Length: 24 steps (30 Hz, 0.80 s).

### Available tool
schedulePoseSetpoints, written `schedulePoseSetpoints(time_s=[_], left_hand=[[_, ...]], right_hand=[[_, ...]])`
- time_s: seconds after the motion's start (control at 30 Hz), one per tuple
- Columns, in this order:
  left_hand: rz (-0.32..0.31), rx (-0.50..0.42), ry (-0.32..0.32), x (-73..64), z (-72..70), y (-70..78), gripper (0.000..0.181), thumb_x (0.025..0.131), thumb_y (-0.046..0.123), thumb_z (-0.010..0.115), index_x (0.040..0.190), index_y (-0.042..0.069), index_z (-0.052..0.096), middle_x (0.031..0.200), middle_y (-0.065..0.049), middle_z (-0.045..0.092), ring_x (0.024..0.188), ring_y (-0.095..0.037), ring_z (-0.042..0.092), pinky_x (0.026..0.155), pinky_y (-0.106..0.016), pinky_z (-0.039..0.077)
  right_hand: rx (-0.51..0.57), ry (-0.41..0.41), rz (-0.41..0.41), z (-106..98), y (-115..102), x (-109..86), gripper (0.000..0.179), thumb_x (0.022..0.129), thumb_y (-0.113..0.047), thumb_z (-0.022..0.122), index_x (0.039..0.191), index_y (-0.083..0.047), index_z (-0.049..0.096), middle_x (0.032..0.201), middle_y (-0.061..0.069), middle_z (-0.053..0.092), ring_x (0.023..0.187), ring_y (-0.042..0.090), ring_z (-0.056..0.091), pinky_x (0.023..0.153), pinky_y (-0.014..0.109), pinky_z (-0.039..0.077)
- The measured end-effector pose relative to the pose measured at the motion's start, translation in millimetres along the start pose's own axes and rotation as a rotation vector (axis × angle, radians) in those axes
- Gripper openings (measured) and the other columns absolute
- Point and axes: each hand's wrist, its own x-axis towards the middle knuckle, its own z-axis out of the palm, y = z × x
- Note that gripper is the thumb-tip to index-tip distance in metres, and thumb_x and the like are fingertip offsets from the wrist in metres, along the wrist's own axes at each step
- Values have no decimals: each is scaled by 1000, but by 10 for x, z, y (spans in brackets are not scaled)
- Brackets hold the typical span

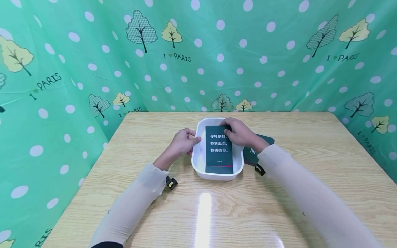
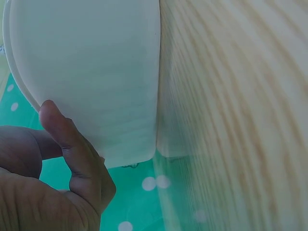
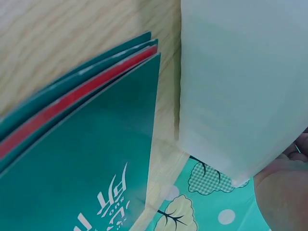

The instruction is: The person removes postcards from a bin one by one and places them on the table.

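Note:
A white plastic tub point(image 1: 196, 162) stands on the table, with a dark green booklet point(image 1: 219, 155) printed in white characters lying in it. At the tub's left rim, my left hand point(image 1: 183, 142) grips the wall, thumb over the edge and fingers outside. The left wrist view shows that hand point(image 2: 72, 178) against the tub's outer side point(image 2: 96, 72). My right hand point(image 1: 238, 132) holds the booklet by its upper right corner, thumb on top; its fingertips are partly hidden. More dark green booklets point(image 3: 106, 130), one with a red band, lie stacked right of the tub, partly under my right forearm.
The wooden table point(image 1: 297, 206) has its far edge against a green dotted curtain point(image 1: 186, 86), which also hangs at both sides. Small black wrist-worn pieces point(image 1: 171, 183) show at my cuffs. A bright light reflection falls on the near tabletop.

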Motion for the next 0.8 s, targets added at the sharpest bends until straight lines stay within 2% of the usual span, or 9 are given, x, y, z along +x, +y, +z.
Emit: schedulePoseSetpoints(time_s=[0.23,0.43,0.8], left_hand=[[3,12,10,-13,1,7,28,100,17,68,118,0,55,88,-18,65,50,-17,58,45,-32,56],[-5,17,13,-8,3,1,28,100,18,68,118,1,56,87,-17,63,51,-17,58,45,-30,55],[1,25,8,-11,2,-3,28,100,19,68,119,1,56,90,-20,64,51,-16,57,44,-29,54]], right_hand=[[100,67,-18,-69,7,-11,29,106,-4,47,133,3,57,125,18,64,110,30,62,99,47,54],[150,140,-21,-167,1,-34,31,107,-4,44,136,2,55,125,18,62,107,30,61,95,46,54],[284,402,30,-394,151,-85,30,106,-6,39,130,2,55,122,20,59,102,30,57,86,41,52]])
